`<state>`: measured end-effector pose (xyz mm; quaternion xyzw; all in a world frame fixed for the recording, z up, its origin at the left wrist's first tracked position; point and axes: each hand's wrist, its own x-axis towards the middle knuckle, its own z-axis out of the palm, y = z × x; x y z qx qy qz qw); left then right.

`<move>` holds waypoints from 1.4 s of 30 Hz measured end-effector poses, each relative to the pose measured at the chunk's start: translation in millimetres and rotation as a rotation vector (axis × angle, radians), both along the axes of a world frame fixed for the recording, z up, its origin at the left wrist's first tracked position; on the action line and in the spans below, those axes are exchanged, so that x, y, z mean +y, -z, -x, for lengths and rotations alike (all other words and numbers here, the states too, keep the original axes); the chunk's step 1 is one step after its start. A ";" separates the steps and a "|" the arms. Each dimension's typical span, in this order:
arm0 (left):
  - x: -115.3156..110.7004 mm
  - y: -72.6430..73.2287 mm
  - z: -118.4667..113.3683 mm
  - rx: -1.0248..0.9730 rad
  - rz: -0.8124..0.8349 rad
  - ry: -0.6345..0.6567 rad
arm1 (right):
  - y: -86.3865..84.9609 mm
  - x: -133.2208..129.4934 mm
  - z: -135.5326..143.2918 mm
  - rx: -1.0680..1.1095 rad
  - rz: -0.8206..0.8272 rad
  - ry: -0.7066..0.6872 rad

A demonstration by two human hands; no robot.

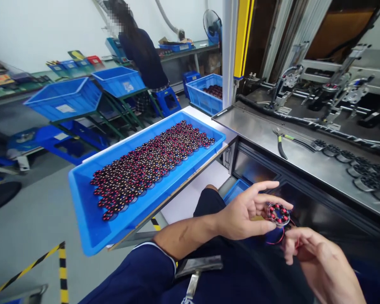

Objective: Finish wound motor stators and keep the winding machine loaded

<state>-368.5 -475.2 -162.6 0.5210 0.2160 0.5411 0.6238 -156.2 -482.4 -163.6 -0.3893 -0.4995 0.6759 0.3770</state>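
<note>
Above my lap, my left hand (245, 211) holds a round coil part (278, 214) with red windings between its thumb and fingers, the index finger stretched out. Thin red wires hang below the part. Just under it, my right hand (316, 249) has its fingers curled together by the wires; what is between the fingertips is too small to make out. To the left, a blue tray (91, 236) bears rows of similar coil parts (152, 164) packed side by side.
Pliers (281, 143) and several dark ring parts (364, 169) lie on the metal bench (250, 126) at right, before a machine (329, 88). Blue bins (66, 99) stand behind at left. A person (145, 55) is at a rear bench, near a blue stool (167, 101).
</note>
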 end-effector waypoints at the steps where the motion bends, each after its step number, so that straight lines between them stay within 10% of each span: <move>1: -0.4 0.9 -1.7 0.010 -0.004 0.018 | -6.1 2.4 0.7 -0.013 0.023 0.011; 10: 0.9 9.3 -9.1 -0.014 -0.022 -0.085 | -18.4 -3.1 17.2 0.088 0.150 -0.045; 22: -2.8 -6.8 -8.9 -0.126 0.410 0.014 | 13.3 -8.9 14.8 -0.251 -0.270 0.000; 29: -8.1 3.0 -13.8 0.393 -0.317 -0.511 | 20.7 -2.7 16.1 -0.175 -0.590 0.187; 34: -11.2 3.8 -13.7 0.482 -0.542 -0.585 | 16.5 -4.2 22.9 -0.158 -0.721 0.272; 42: -12.5 -1.6 -14.3 0.146 0.114 -0.129 | 18.4 -17.0 31.7 -0.126 -0.510 0.401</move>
